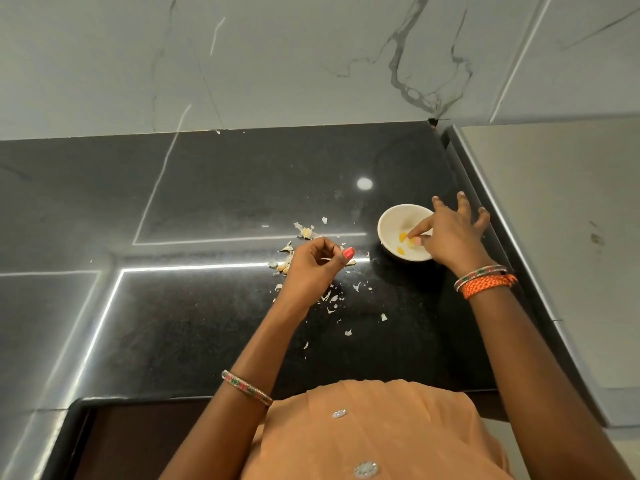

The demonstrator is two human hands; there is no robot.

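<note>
- Rightward, the white bowl (pixel 388 220) sat on the black bench (pixel 207 323), near its raised right edge (pixel 519 244); room was tight on that side.
- A broad stretch of bench ran leftward and back to the marble wall (pixel 277 64).
- The right hand (pixel 450 237) hung over the bowl with the wrist bent down. Its thumb and forefinger pinched a peeled garlic clove (pixel 412 241) low inside, and the other fingers splayed toward the edge.
- Two more peeled cloves (pixel 401 251) lay in the bowl.
- The left hand (pixel 315 261) hovered left of the bowl, well apart from it, its fingers loosely curled and holding nothing visible.
- Unpeeled cloves (pixel 284 265) lay just beside its knuckles.
- Papery skins (pixel 332 299) littered the bench around the wrist.
</note>
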